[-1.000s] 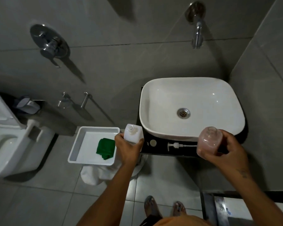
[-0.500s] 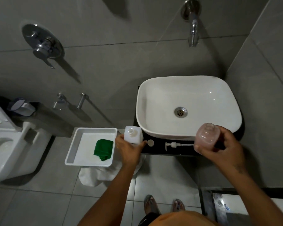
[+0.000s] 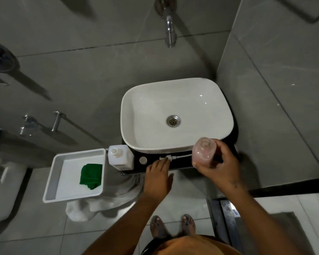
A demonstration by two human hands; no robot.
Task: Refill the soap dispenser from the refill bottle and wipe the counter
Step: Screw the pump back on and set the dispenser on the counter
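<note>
Fingertips (image 3: 164, 161) of left hand (image 3: 157, 178), loosely apart, are laid on white plastic pump head (image 3: 167, 157) w/ dip tube pointing twd the clear pink-tinted soap dispenser (image 3: 203, 151), which is clamped upright in right hand (image 3: 220, 168). Pump should be pinched at collar, tube fed straight into open neck, dispenser kept level. Square white refill bottle (image 3: 120, 156) stands uncapped left of fingers.

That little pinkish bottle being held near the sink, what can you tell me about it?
The soap dispenser bottle is small, rounded and see-through, plastic by the look, with pinkish liquid inside. Its neck is open: the white pump lies apart on the dark counter. The right hand wraps around it and holds it roughly upright over the counter's front edge, just in front of the white basin. Only that hand touches it.
</note>
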